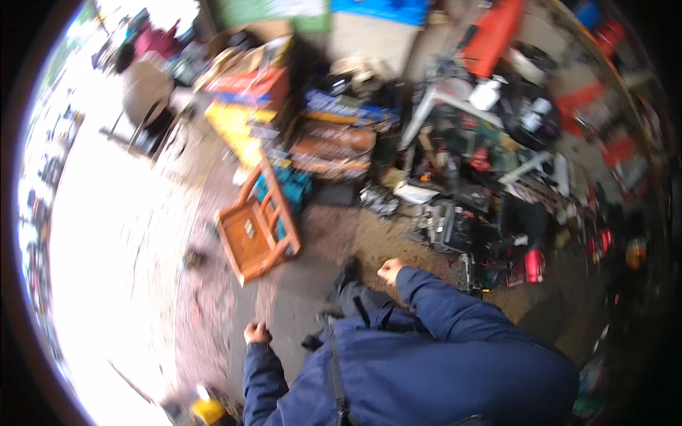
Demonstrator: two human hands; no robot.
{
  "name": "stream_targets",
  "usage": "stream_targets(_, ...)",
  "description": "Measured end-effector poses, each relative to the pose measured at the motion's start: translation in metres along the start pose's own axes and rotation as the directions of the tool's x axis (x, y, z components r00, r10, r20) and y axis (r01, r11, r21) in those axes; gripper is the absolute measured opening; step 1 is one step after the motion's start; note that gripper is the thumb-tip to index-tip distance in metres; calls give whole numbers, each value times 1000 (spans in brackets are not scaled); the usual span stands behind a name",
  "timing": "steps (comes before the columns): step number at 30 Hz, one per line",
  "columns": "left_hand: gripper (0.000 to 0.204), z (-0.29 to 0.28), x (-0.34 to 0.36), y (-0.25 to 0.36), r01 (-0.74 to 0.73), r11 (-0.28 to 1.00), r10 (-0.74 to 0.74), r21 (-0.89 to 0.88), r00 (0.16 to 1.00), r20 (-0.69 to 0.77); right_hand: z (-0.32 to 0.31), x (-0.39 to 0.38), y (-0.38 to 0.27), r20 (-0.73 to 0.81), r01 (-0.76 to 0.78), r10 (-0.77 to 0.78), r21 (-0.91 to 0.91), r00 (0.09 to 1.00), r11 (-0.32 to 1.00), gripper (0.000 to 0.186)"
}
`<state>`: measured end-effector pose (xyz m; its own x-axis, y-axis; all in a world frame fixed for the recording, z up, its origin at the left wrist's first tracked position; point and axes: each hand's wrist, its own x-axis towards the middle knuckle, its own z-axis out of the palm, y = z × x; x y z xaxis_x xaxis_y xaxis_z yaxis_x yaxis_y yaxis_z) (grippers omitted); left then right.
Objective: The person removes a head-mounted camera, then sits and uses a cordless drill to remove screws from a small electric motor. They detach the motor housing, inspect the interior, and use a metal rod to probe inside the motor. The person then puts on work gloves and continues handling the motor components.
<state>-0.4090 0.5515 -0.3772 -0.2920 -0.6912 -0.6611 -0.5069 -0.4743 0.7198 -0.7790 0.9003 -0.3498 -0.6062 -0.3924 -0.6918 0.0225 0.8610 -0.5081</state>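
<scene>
My left hand hangs low at my left side, fingers curled in, with no object showing in it. My right hand is held in front of my body, also closed in a loose fist, and nothing shows in it. Both arms are in dark blue sleeves. Ahead of my left hand, and apart from it, a small brown wooden chair stands on the paving with a small pale thing on its seat. Farther off than my right hand lies a heap of dark tools and machine parts.
Behind the chair are a teal cloth, a yellow box and stacked brown goods. A pale metal frame and red items crowd the right. A round-backed seat stands far left. Something yellow sits at lower left.
</scene>
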Motion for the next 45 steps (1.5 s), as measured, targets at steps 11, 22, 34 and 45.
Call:
stream_targets(11,15,-103,-165,-154,160,890,-333,-427,868,-368,62,3,-90,212,172,-108,-313,971,934,31)
stream_targets(22,16,-70,-222,-138,187,861,-431,-473,762,-484,79,80,-235,107,-58,29,277,994,959,72)
stream_targets(34,16,-52,-207,-93,164,892,-385,-422,766,-515,102,136,-259,189,-279,231,292,954,915,37)
stream_targets(45,21,-61,-191,-55,70,989,-134,-128,787,-602,103,152,-206,377,-209,-7,529,926,822,29)
